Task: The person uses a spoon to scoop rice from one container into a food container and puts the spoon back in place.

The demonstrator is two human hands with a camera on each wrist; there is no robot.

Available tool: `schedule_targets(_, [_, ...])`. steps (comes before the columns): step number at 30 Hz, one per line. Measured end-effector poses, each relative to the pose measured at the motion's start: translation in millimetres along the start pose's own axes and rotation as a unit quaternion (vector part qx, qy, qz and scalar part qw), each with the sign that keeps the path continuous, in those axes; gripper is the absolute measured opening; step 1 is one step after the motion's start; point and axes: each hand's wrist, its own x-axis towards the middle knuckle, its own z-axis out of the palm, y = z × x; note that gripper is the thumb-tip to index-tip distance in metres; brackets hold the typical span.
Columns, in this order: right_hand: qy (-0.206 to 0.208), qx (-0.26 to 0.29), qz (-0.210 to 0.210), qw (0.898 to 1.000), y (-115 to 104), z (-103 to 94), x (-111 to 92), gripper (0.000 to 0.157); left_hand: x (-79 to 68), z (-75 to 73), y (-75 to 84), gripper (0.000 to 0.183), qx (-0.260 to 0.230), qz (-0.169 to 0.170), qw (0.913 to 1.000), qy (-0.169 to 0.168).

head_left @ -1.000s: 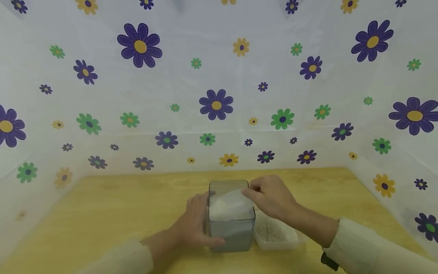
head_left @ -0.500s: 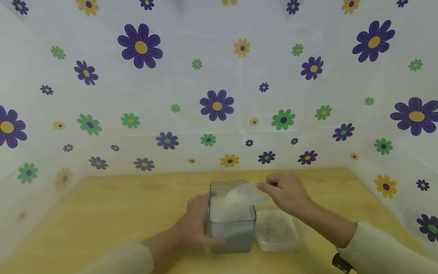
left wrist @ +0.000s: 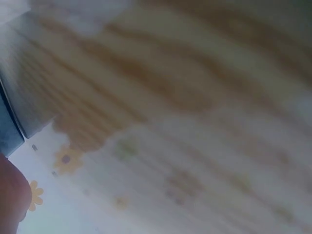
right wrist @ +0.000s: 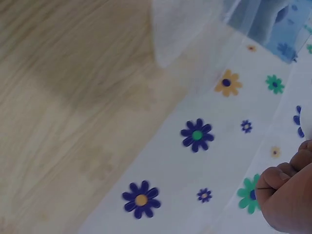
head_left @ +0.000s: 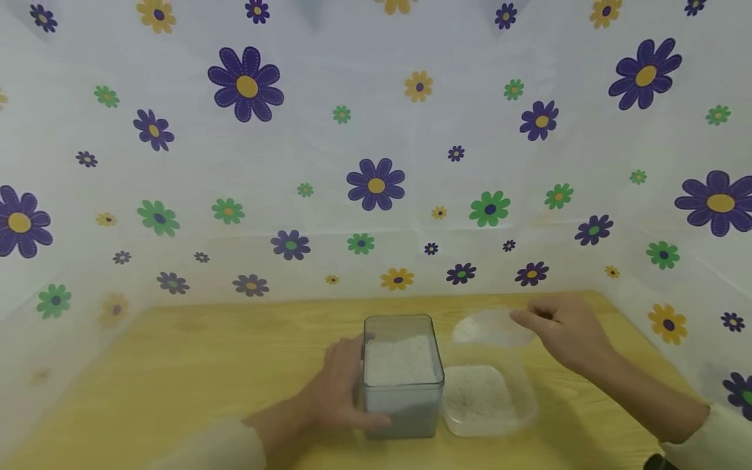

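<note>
A tall clear square container (head_left: 404, 411), nearly filled with white powdery stuff (head_left: 399, 361), stands at the middle of the table. My left hand (head_left: 337, 385) grips its left side, thumb across the front and fingers behind. In the left wrist view only a corner of the container (left wrist: 9, 129) shows. My right hand (head_left: 566, 333) pinches the right end of a thin translucent plastic scraper (head_left: 493, 328) with some white powder on its left end. The scraper is raised behind a low clear tub (head_left: 525, 408), which holds more of the white stuff (head_left: 478, 395).
The low tub sits right beside the container on the wooden table (head_left: 223, 352). A white sheet (head_left: 305, 143) with printed flowers closes off the back and both sides.
My right hand has drawn the scraper out of the container and to the right, past the low tub. More of the tub's contents now show. My left hand has kept its hold.
</note>
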Motion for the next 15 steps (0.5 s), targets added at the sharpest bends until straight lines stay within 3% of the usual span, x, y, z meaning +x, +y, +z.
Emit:
schedule_targets(8, [-0.002, -0.058, -0.041, 0.997, 27, -4.1, -13, 0.048, 2.8, 1.7, 0.4, 0.111, 0.0, -0.013, 0.9999, -0.01])
schedule_targets(15, [0.005, -0.149, -0.094, 0.984, 39, -2.6, -14, 0.048, -1.8, 3.1, 2.5, 0.114, 0.003, -0.025, 0.9995, -0.017])
